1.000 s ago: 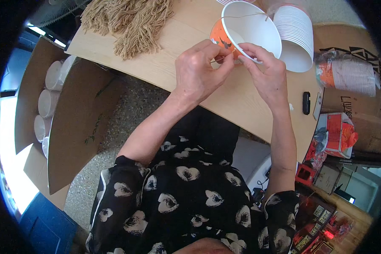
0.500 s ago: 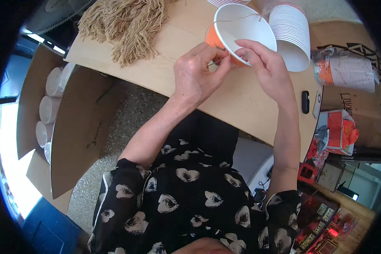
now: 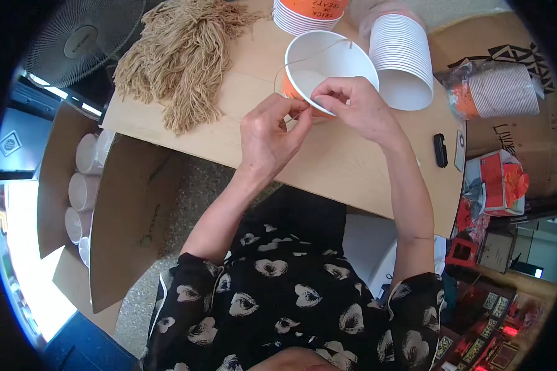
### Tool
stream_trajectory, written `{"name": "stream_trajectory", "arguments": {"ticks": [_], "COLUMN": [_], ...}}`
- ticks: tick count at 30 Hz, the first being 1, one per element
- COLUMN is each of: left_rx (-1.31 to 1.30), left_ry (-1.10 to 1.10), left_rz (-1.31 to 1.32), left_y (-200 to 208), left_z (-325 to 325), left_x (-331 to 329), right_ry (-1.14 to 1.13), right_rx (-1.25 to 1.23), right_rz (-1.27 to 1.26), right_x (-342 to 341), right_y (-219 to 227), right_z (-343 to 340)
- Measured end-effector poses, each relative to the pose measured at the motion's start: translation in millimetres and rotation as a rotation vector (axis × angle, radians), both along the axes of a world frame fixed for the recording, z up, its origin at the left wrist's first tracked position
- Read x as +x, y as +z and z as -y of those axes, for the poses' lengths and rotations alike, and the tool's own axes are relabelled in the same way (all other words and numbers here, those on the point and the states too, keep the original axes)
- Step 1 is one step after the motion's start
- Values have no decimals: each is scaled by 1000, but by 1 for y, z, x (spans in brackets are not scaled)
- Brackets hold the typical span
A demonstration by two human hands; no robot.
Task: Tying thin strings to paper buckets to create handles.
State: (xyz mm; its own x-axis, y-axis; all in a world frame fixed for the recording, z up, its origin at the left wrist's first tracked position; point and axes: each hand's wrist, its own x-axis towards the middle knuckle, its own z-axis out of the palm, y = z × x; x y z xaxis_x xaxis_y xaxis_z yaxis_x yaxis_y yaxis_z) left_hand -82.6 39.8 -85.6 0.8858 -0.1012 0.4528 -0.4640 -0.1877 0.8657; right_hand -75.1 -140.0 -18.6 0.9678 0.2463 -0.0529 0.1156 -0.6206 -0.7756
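Observation:
An orange-and-white paper bucket (image 3: 346, 65) stands tilted over the table, its white mouth turned up toward me. A thin tan cord (image 3: 319, 57) arcs across the mouth from the far rim and round the bucket's left side. At the near left rim my left hand (image 3: 271, 131) is closed in a pinch on the cord, close against the orange wall. My right hand (image 3: 359, 111) grips the near rim, with thumb and fingers curled over its edge. What lies between its fingertips is partly hidden.
A heap of tan cords (image 3: 182, 59) lies at the table's far left. Stacked buckets (image 3: 306, 15) stand behind, with a nested stack (image 3: 402, 62) lying at right. A bagged stack (image 3: 501, 93) lies farther right, past a black object (image 3: 440, 150). An open carton (image 3: 127, 216) sits left.
The view has shifted, so the table and bucket appear lower and more to the left. My right fingers have curled in tighter at the rim. My left hand stays pinched beside the bucket.

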Motion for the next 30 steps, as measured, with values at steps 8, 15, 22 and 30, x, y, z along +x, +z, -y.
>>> {"name": "stream_trajectory", "arguments": {"ticks": [8,15,22,30], "left_rx": [368,136,-81,-105], "left_ry": [187,-57,-615,-804], "left_rz": [573,467,-196,-371], "left_y": [17,79,61,73], "left_z": [-34,-17,23,27], "left_x": [25,58,107,110], "right_ry": [-140,-191,-269,-260], "right_rx": [15,63,556,800], "right_rz": [56,166,203,-15], "right_x": [-3,-6,-9,-2], "right_y": [-5,-5,-4,4], "right_z": [-1,-2,0,10]}}
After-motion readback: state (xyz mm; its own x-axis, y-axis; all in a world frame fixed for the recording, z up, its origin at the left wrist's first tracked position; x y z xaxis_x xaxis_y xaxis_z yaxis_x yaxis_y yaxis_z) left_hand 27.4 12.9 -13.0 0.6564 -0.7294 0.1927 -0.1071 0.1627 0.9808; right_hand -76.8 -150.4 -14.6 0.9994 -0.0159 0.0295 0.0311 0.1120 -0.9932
